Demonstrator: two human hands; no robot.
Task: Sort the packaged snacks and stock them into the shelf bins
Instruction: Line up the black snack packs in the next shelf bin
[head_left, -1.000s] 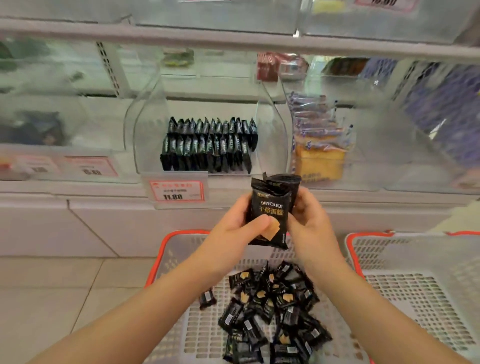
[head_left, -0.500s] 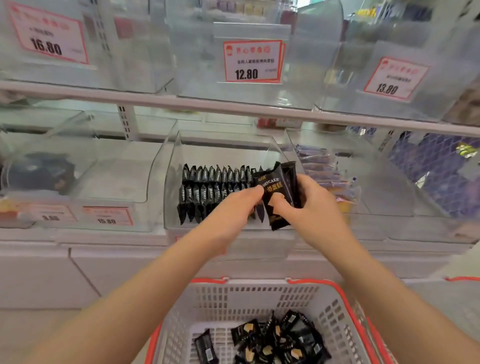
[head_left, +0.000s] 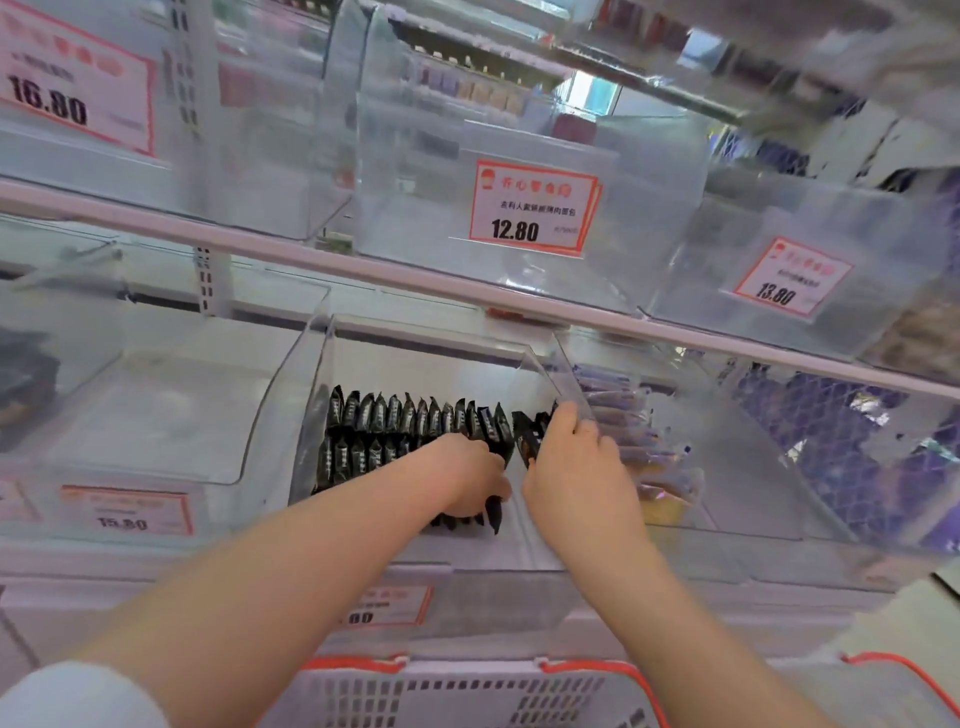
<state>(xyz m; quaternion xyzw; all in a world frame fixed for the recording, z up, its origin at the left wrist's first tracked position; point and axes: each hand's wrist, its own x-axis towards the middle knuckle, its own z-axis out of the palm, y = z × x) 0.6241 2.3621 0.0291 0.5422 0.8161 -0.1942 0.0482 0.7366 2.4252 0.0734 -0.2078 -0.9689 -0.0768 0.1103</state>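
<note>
Two rows of upright black snack packets (head_left: 405, 415) fill a clear shelf bin (head_left: 306, 415) on the lower shelf. Both my hands are inside that bin. My right hand (head_left: 582, 467) grips a few black packets (head_left: 525, 439) at the right end of the back row, its fingertips against the bin's right wall. My left hand (head_left: 462, 478) lies over the right part of the front row, fingers curled down round packets there; a black packet tip shows beneath it. How exactly its fingers hold them is hidden.
A white basket with a red rim (head_left: 467, 691) stands below the shelf; a second one (head_left: 904, 670) is at the right. The bin to the right holds purple packets (head_left: 623, 431). A clear bin (head_left: 156, 415) sits to the left. A 12.80 price tag (head_left: 532, 213) hangs above.
Both hands rose from above the basket and went into the bin with the black packets. The packets, held flat a second ago, now stand at the right end of the rows.
</note>
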